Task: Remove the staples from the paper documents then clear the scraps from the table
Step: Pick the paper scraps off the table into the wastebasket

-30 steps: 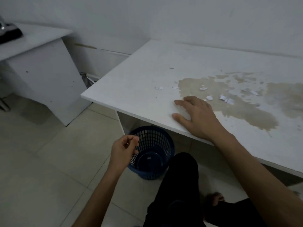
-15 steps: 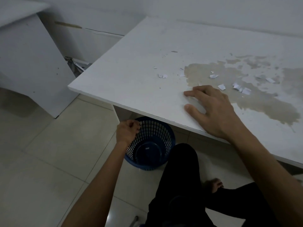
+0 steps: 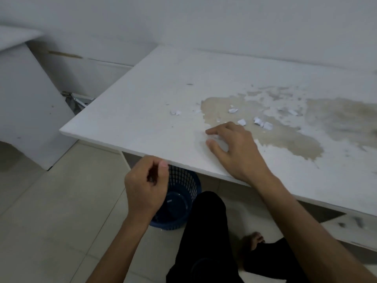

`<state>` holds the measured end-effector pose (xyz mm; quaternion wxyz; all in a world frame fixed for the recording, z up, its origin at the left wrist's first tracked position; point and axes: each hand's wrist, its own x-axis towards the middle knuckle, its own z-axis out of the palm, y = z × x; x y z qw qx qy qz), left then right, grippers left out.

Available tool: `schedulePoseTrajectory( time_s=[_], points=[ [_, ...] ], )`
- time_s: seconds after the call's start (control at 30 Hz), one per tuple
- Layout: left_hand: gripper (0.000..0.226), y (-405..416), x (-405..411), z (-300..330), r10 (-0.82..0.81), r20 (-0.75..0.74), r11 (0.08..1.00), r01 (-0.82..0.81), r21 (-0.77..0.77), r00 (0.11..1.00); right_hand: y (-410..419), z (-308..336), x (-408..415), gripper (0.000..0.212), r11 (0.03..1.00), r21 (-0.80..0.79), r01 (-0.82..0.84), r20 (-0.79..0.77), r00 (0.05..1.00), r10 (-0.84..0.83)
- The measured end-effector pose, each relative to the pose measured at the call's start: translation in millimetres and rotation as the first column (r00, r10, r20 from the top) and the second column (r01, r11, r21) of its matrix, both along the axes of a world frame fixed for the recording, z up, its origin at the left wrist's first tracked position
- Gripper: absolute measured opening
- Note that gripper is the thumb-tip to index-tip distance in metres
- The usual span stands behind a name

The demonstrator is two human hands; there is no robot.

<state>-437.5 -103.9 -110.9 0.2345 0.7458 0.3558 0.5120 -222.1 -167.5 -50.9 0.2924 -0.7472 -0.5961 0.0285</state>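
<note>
I am lifting my left hand [image 3: 145,183] up from the blue plastic mesh bin [image 3: 179,203] to the white table's [image 3: 130,111] edge, fingers curled, nothing visibly held. My right hand [image 3: 232,147] is resting flat, ungripping, beside torn white paper scraps [image 3: 262,122] awaiting clearing.

Both forearms are bare up to the frame's bottom edge, with no sleeves, watch or rings in view. The left hand [image 3: 145,185] and right hand [image 3: 237,149] wear no gloves. The legs are in plain black trousers [image 3: 204,237]. One bare foot [image 3: 252,241] shows, without shoe or sock.
</note>
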Motion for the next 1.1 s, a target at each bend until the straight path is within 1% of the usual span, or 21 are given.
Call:
schedulePoseTrajectory(
  time_s=[0.07,0.13,0.23,0.3,0.4,0.47,0.6,0.7,0.73,0.87,0.97,1.1],
  points=[
    [0.024,-4.5,21.5,25.2,-0.054,-0.043,0.986,0.06,0.157,0.998,-3.4,3.6,2.2,0.025,0.998,0.043,0.038,-0.055,0.998,-0.035],
    [0.019,0.2,47.5,45.2,-0.102,-0.103,0.973,0.121,0.195,0.989,-9.4,6.1,7.9,0.021,0.995,0.076,0.072,-0.066,0.996,-0.067],
    [0.013,16.3,86.5,65.7,-0.207,-0.238,0.969,0.232,0.085,0.949,-26.2,8.8,29.2,0.016,0.985,0.094,0.145,-0.062,0.988,-0.14],
    [0.01,27.8,109.1,71.7,-0.26,-0.311,0.96,0.28,0.023,0.914,-40.0,10.3,52.7,0.013,0.974,0.071,0.214,-0.08,0.975,-0.208],
    [0.008,38.5,142.7,73.9,-0.321,-0.378,0.939,0.343,-0.01,0.868,-57.2,13.4,93.7,0.012,0.946,0.061,0.319,-0.162,0.938,-0.305],
    [0.013,41.0,164.9,71.9,-0.341,-0.416,0.931,0.364,-0.028,0.843,-62.4,16.8,121.7,0.014,0.921,0.03,0.389,-0.194,0.906,-0.376],
    [0.026,41.7,187.4,58.0,-0.274,-0.509,0.94,0.34,0.039,0.816,-64.7,28.9,169.0,0.015,0.883,-0.036,0.468,-0.153,0.871,-0.467],
    [0.025,43.3,188.0,50.4,-0.207,-0.519,0.944,0.308,0.115,0.83,-69.0,29.5,182.3,0.017,0.877,-0.168,0.451,-0.11,0.875,-0.471],
    [0.025,43.9,188.0,49.1,-0.185,-0.523,0.944,0.298,0.14,0.832,-70.5,26.8,181.8,0.018,0.876,-0.19,0.444,-0.092,0.88,-0.466],
    [0.024,43.4,189.7,47.5,-0.134,-0.536,0.94,0.278,0.197,0.834,-73.9,17.9,173.8,0.019,0.892,-0.118,0.437,-0.034,0.896,-0.443],
    [0.025,42.6,190.9,47.4,-0.135,-0.553,0.941,0.281,0.188,0.822,-75.2,16.6,170.7,0.014,0.901,-0.068,0.429,-0.017,0.902,-0.431],
    [0.025,42.2,191.1,48.0,-0.153,-0.567,0.943,0.291,0.161,0.81,-74.1,14.4,166.8,0.014,0.903,-0.046,0.428,0.009,0.904,-0.428]
  ],
)
